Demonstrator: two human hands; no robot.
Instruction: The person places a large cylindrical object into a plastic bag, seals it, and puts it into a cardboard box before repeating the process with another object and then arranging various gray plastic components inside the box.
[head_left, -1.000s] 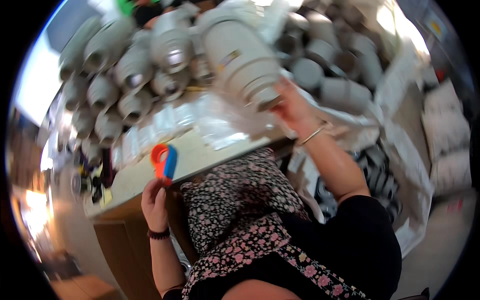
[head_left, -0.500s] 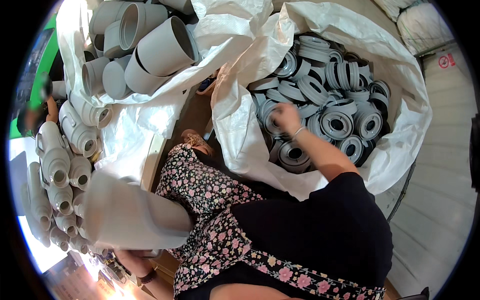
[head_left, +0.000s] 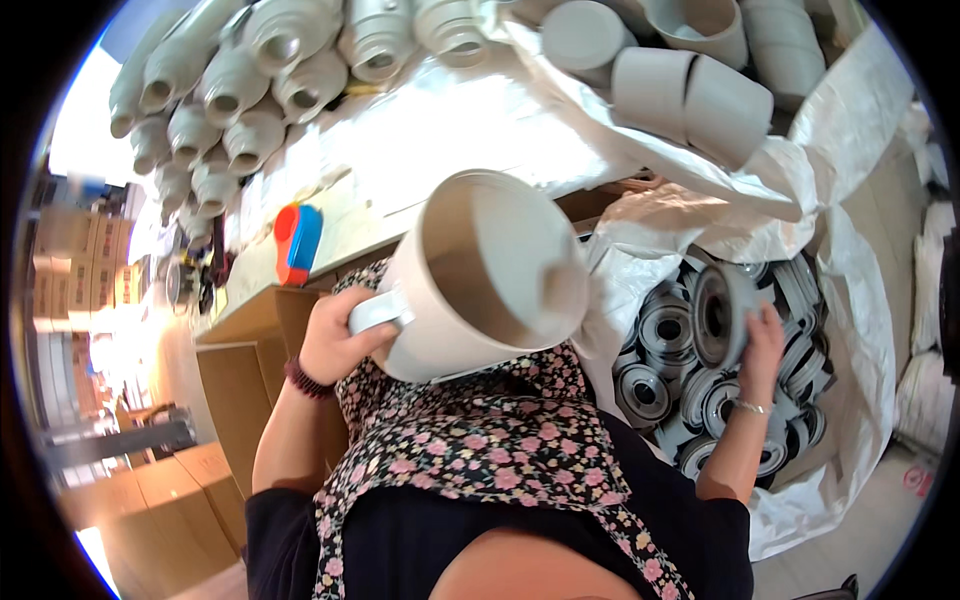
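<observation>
Closed round the side handle of a large light grey plastic canister [head_left: 430, 335], my left hand [head_left: 338, 338] holds it in front of my body. The canister is tilted with its wide open mouth up and to the right. My right hand [head_left: 763, 350] grips the edge of a round grey cap [head_left: 738, 305] with a dark ringed centre, just above a white sack [head_left: 860, 440]. Inside that sack lie many similar grey caps [head_left: 668, 328], tumbled over one another. The right fingers are partly hidden behind the cap's edge.
Grey bottle-necked canisters [head_left: 225, 88] are stacked at the far left of the worktable [head_left: 350, 205]. A red and blue tape dispenser [head_left: 298, 243] stands near its edge. Wide grey cylinders [head_left: 725, 105] fill another white sack at the far right. Cardboard boxes [head_left: 160, 500] stand at the left.
My view has swung left. The left hand has brought the canister round in front of me, mouth now visible. The right hand has lifted a cap off the pile.
</observation>
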